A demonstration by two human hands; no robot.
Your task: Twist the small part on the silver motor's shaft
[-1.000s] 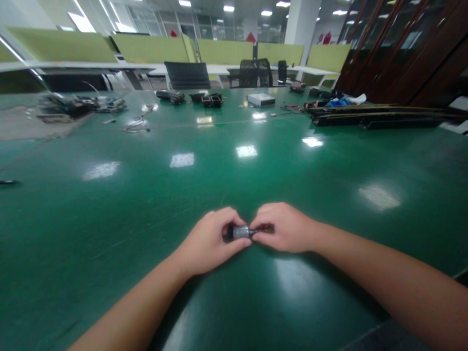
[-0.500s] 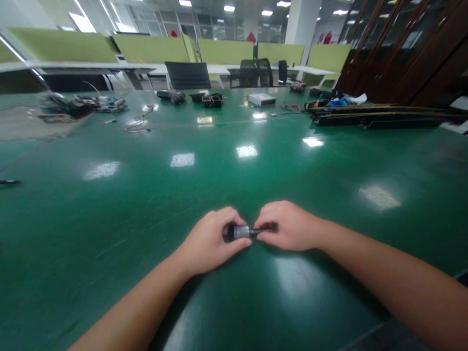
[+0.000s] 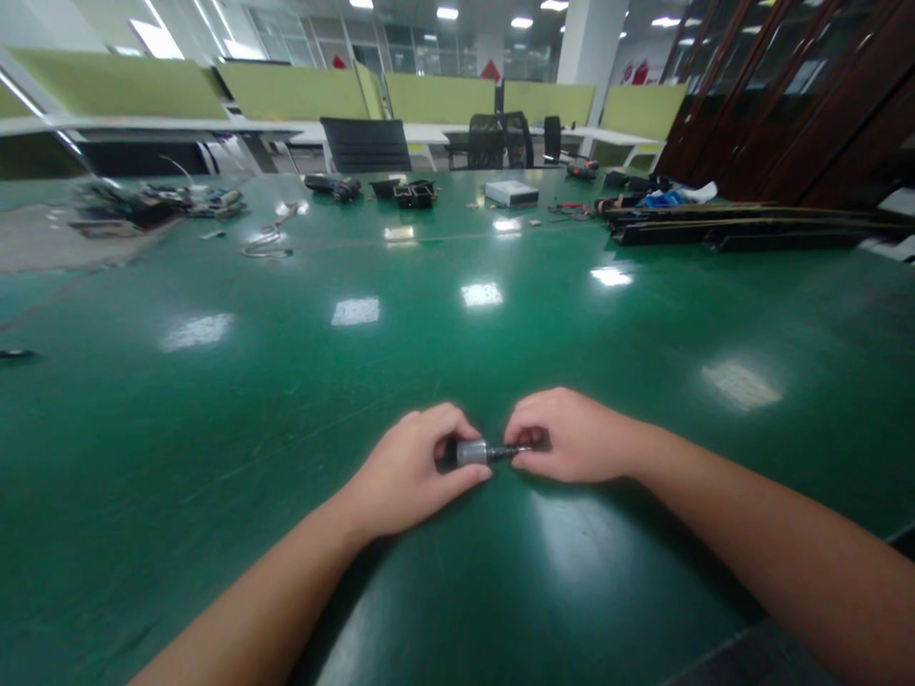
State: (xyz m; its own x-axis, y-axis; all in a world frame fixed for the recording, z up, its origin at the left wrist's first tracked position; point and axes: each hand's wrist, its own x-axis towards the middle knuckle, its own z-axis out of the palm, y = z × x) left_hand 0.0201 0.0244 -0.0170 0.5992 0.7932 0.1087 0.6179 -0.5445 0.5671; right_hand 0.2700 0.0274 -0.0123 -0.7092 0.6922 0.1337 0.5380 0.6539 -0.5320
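My left hand (image 3: 411, 472) is closed around a small silver cylinder (image 3: 471, 453) with a black end, like a little motor, held just above the green table (image 3: 286, 381). From the cylinder a thin dark shaft (image 3: 509, 451) sticks out to the right. My right hand (image 3: 572, 436) pinches the far end of that shaft between thumb and fingers. Both hands rest low on the table near its front edge, almost touching each other.
At the far side of the table lie a white box (image 3: 511, 193), black parts (image 3: 413, 195), a dark tool (image 3: 335, 187) and loose wires (image 3: 268, 243). Long dark bars (image 3: 750, 229) lie at the right. A clutter of parts (image 3: 153, 202) sits far left. Office chairs (image 3: 493, 141) stand behind.
My right hand has slid a little to the right along the shaft, so more of the dark shaft shows between the hands. The left hand has stayed put.
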